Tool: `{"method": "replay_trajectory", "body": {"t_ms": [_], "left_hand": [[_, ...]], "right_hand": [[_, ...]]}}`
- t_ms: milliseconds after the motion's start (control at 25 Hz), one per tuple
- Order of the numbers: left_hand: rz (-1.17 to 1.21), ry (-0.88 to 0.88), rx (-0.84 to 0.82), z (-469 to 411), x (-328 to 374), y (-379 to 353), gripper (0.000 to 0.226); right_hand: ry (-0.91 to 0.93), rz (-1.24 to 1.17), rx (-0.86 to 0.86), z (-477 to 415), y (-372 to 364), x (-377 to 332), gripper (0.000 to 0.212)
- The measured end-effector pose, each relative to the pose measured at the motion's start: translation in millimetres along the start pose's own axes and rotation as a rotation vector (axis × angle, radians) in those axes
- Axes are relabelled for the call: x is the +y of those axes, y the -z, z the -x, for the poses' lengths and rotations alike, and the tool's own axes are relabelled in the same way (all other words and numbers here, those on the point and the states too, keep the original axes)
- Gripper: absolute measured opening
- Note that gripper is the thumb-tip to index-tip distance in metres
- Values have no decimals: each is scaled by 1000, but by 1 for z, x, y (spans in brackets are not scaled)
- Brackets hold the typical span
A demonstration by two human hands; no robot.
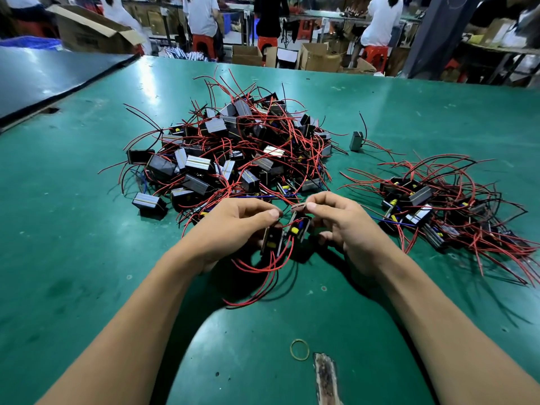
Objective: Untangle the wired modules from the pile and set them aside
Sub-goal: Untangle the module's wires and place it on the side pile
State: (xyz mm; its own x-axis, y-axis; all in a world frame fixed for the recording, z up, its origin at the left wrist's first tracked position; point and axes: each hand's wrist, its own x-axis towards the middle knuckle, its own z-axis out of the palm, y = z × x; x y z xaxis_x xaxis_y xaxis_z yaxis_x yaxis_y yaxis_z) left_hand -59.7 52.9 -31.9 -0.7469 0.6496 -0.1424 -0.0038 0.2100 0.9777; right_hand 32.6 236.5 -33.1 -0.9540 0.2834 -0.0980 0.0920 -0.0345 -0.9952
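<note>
A big pile of black wired modules [233,153] with tangled red and black leads lies mid-table. A smaller set-aside heap [438,206] spreads out at the right. Just in front of the big pile, my left hand [233,229] grips one module [272,240] and my right hand [342,226] pinches a second module [298,226] right beside it. The red and black wires [263,276] of both hang down together onto the table below my hands; whether they are still knotted I cannot tell.
The green table [87,258] carries a lone module [357,140] between the two heaps, a rubber band [299,349] and a worn patch [325,378] near me. Cardboard boxes [318,58], red stools and seated people stand beyond the far edge.
</note>
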Motion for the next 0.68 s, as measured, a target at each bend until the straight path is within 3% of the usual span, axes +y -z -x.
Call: {"method": "replay_trajectory", "body": {"t_ms": [160,400,680], "left_hand": [[9,15,-31,0,1,0,15],[258,115,-57,-2,1,-2,17],[457,158,43,-7,2,-3,4]], "right_hand": [[-73,9,14,0,0,1,18],[-212,-163,19,1,-3,-2,9],[-290,-338,-84,4,-6,-4,38]]}}
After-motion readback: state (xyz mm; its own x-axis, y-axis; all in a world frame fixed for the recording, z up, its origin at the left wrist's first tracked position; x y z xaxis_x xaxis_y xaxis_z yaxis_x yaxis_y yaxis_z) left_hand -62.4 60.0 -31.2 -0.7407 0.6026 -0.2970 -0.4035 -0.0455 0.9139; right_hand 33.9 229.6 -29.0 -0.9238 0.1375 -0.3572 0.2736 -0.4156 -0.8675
